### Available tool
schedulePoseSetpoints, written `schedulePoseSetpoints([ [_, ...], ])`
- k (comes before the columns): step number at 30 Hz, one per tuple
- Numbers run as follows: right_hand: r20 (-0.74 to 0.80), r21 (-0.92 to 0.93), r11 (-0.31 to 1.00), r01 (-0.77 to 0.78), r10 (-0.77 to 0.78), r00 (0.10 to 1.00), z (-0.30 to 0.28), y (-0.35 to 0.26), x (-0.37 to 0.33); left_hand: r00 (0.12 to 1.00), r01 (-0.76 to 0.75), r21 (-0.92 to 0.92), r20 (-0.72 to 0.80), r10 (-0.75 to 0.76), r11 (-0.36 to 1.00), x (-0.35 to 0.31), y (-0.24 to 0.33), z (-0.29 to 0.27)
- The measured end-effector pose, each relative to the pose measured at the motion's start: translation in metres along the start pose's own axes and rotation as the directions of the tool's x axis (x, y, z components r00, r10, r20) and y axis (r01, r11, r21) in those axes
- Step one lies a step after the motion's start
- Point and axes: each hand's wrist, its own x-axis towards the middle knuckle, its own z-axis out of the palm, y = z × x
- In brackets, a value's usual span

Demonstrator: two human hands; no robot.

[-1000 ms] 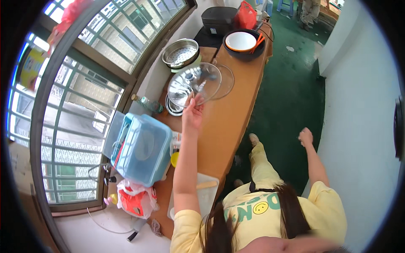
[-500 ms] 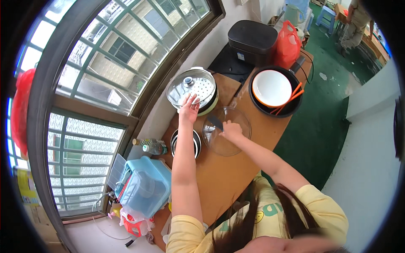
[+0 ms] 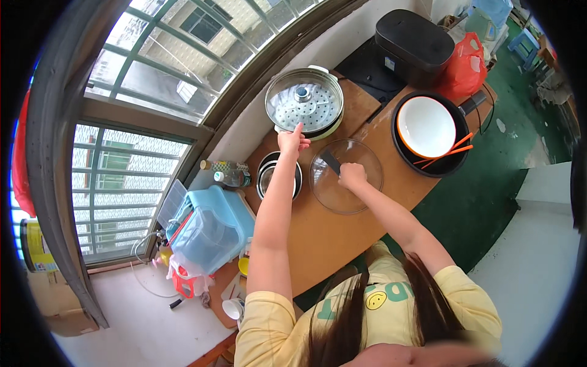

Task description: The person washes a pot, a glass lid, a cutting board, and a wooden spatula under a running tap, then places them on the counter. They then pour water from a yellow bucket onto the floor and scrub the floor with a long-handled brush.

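Note:
My left hand (image 3: pixel 293 140), fingers stretched out, is at the near rim of a steamer pot (image 3: pixel 334 129) by the window wall. A domed glass lid with a round knob (image 3: pixel 302 93) covers its perforated white tray. To the right, my right hand (image 3: pixel 353 175) is closed at the lower end of the upright black handle on a large clear glass lid (image 3: pixel 367 197). That lid is over the brown table; whether it touches the top I cannot tell. Nested metal bowls (image 3: pixel 296 183) are beside my left forearm.
A black frying pan (image 3: pixel 398 147) at right holds a white bowl with an orange rim (image 3: pixel 427 127) and orange chopsticks (image 3: pixel 460 148). Behind stand a black rice cooker (image 3: pixel 414 43) and a red plastic bag (image 3: pixel 466 67). Bottles (image 3: pixel 232 178) and a blue plastic bin (image 3: pixel 211 223) are at left.
My left hand has come down from over the steamer's glass lid to its near rim. My right hand remains at the large lid's handle. The view has shifted.

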Motion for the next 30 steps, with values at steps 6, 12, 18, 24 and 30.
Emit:
schedulePoseSetpoints([
  [6,0.005,0.044,0.999,-0.008,0.008,1.000,0.020,0.010,-0.033,0.975,-0.102,0.098,-0.189,0.119,0.990,-0.012,-0.011,0.001],
  [12,-0.001,0.100,0.993,-0.056,0.056,0.998,0.028,0.022,-0.058,0.956,0.100,-0.745,-0.113,-0.272,0.659,-0.065,-0.187,-0.055],
  [18,-0.054,0.125,0.987,-0.106,0.113,0.992,0.031,0.036,-0.075,0.858,0.192,-0.791,-0.151,-0.491,0.581,-0.060,-0.246,-0.119],
  [24,-0.148,0.220,0.968,-0.122,0.156,0.977,0.016,0.034,-0.108,0.791,0.174,-0.681,-0.334,-0.513,0.711,-0.011,-0.254,-0.132],
  [30,-0.218,0.246,0.949,-0.196,0.251,0.943,-0.003,0.043,-0.159,0.810,-0.067,-0.645,-0.480,-0.336,0.761,-0.011,-0.262,-0.136],
])
